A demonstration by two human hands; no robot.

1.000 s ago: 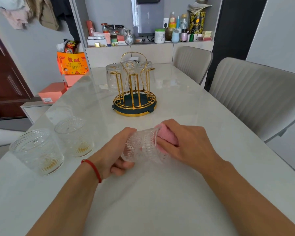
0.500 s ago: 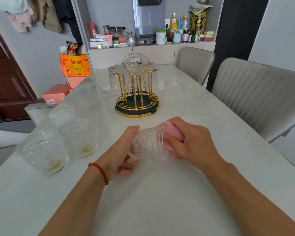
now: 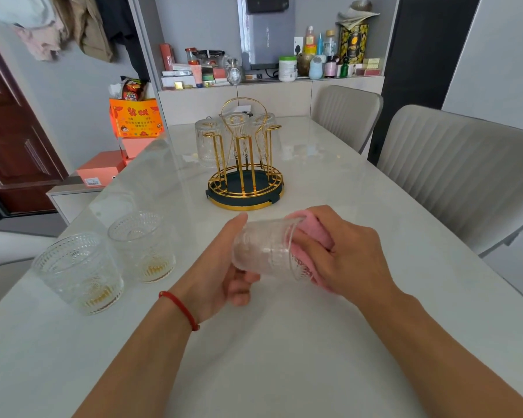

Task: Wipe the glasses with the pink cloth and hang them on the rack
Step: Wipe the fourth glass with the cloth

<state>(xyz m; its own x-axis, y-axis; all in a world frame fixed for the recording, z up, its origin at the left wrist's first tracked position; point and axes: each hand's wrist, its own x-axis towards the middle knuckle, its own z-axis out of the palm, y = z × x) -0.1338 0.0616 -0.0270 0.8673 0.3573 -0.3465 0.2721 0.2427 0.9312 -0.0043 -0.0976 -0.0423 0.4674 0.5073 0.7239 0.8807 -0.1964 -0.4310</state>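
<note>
A person sits at a pale, glossy marble-look table (image 3: 284,357), seen from their own head looking down at both bare hands. The left hand (image 3: 221,273), a red string at its wrist, grips the base end of a clear, ribbed drinking glass (image 3: 267,250) held on its side just above the table. The right hand (image 3: 341,251) holds a folded pink cloth (image 3: 317,233), fingers curled around it and pressing it into the glass's open mouth.

This looks like the wiping step, with the inside of the glass being cleaned. The next move would likely be to draw the cloth out, turn the glass mouth-down and carry it forward to a free prong on the round gold wire rack with a dark green base (image 3: 245,188), which stands further up the table. Three clear glasses already hang upside down on its far side; the near prongs look free.

To the left, two more clear beaded glasses (image 3: 112,260) stand upright side by side, each with a little amber residue at the bottom, seemingly still to be wiped.

Two grey padded chairs (image 3: 453,176) line the right side. Beyond the table, a shelf (image 3: 269,79) holds bottles, jars and tins. Orange boxes (image 3: 136,122) sit to the left near a dark red door.
</note>
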